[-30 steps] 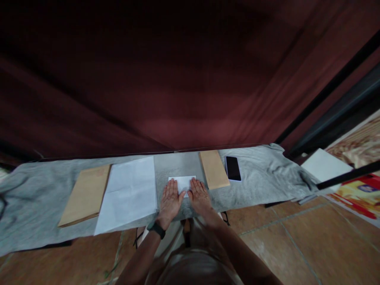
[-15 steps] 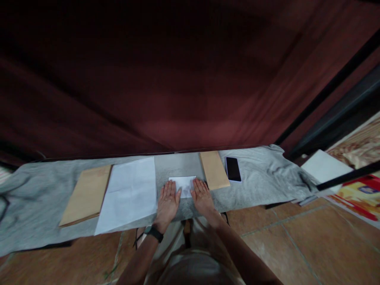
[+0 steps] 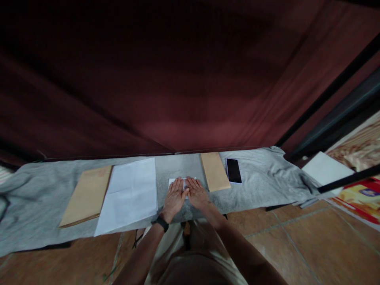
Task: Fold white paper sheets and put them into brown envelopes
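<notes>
My left hand [image 3: 174,198] lies flat, fingers stretched forward, on a small folded sheet of white paper [image 3: 171,181]. Beside it my right hand [image 3: 197,193] presses flat on the same paper, and the two thumbs meet near its middle. Only narrow strips of the paper show around and between the fingers; the rest is covered. To the left lie larger white sheets [image 3: 129,194], and just right of my right hand is a narrow brown envelope [image 3: 215,171].
A grey cloth [image 3: 261,178] covers the long narrow table. Brown envelopes [image 3: 86,196] lie at the left, partly beside the white sheets. A phone [image 3: 234,171] rests right of the narrow envelope. Behind the table hangs a dark red curtain [image 3: 184,118]; black poles [image 3: 350,178] stand at the right.
Both hands have slid inward over the small folded paper, from its two sides toward its middle, and now cover most of it. The envelopes, sheets and phone have stayed in place.
</notes>
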Motion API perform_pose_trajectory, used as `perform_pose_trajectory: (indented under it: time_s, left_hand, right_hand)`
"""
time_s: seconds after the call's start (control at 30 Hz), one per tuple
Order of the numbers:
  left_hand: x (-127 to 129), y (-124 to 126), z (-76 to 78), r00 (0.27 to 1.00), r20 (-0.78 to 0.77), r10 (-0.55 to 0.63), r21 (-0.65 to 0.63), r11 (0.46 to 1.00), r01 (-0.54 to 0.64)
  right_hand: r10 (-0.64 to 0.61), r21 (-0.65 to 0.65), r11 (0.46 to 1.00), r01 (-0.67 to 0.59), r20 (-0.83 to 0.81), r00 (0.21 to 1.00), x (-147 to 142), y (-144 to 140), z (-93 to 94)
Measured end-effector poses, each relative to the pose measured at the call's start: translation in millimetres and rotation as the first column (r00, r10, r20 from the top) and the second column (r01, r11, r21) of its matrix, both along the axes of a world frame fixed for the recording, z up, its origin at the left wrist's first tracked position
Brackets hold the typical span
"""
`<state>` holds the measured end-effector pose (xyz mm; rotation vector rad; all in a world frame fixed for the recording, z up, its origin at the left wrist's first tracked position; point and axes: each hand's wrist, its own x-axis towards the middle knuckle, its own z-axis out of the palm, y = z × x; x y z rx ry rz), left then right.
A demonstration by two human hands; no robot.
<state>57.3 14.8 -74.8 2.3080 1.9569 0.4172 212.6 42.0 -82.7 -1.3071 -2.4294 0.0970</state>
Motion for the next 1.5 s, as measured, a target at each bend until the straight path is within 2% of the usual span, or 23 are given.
perform_pose_trajectory:
  time_s: [0.5, 0.73, 0.83, 0.9, 1.03, 1.1, 1.5]
  left_hand:
    - [-13, -8, -8.3, 0.989, -0.006, 0.145, 0.075, 0.987, -0.144]
    - [-18, -10, -14.3, 0.984, 0.009, 0.18, 0.119, 0.977, -0.179]
    - [-19, -10, -17.3, 0.983, 0.017, 0.183, 0.133, 0.974, -0.183]
    - [-19, -10, -18.9, 0.983, 0.02, 0.184, 0.133, 0.974, -0.185]
    - [-20, -11, -19.4, 0.986, 0.014, 0.169, 0.109, 0.98, -0.169]
    - [-20, -12, -18.8, 0.987, 0.009, 0.16, 0.109, 0.981, -0.16]
    - [-19, -16, -16.2, 0.975, -0.005, 0.221, 0.119, 0.968, -0.219]
  right_hand:
    - [-0.155, 0.05, 0.986, 0.157, -0.044, 0.987, 14, -10, -10.0]
    - [-0.178, 0.108, 0.976, 0.187, -0.086, 0.98, 19, -15, -15.0]
    - [-0.199, 0.09, 0.974, 0.209, -0.109, 0.974, 18, -18, -11.8]
    - [-0.18, 0.067, 0.98, 0.186, -0.094, 0.979, 15, -23, -7.3]
    - [-0.025, 0.035, 0.999, 0.027, -0.059, 0.998, 6, -40, 0.0]
    - [0.01, 0.03, 1.0, -0.008, -0.064, 0.998, 3, -48, 0.2]
    - [-0.133, 0.091, 0.986, 0.138, -0.061, 0.989, 29, -65, -11.2]
